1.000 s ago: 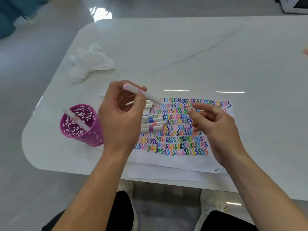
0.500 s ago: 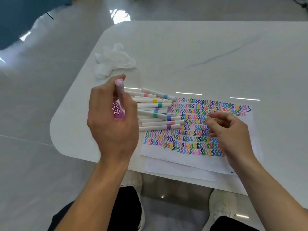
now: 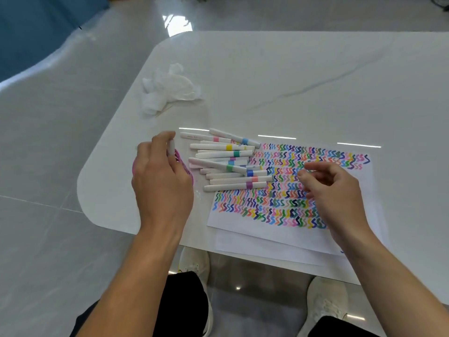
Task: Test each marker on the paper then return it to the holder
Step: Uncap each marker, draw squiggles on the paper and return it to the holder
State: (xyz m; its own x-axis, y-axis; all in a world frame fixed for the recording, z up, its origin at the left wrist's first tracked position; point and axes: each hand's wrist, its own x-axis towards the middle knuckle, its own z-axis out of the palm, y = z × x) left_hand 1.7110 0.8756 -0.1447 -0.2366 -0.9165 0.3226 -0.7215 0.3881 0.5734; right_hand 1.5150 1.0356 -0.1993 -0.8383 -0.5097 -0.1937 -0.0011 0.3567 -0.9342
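Observation:
My left hand [image 3: 160, 176] grips a white marker [image 3: 171, 147] upright over the pink holder [image 3: 185, 170], which it mostly hides. Only a strip of the holder's perforated wall shows at the hand's right edge. Several white markers [image 3: 228, 164] with coloured bands lie in a pile between the holder and the paper. The paper [image 3: 289, 229] is covered with rows of coloured squiggles. My right hand [image 3: 332, 190] hovers over the squiggles with fingers loosely curled and nothing in it.
A crumpled white tissue [image 3: 170, 90] lies on the white table [image 3: 291, 81] behind the holder. More white sheets [image 3: 255, 246] stick out under the paper at the near edge. The table's rounded left corner is close to my left hand. My shoes show below.
My left hand turned the marker from slanted to upright and lowered it over the pink holder. The view shifted left. My right hand stayed over the paper.

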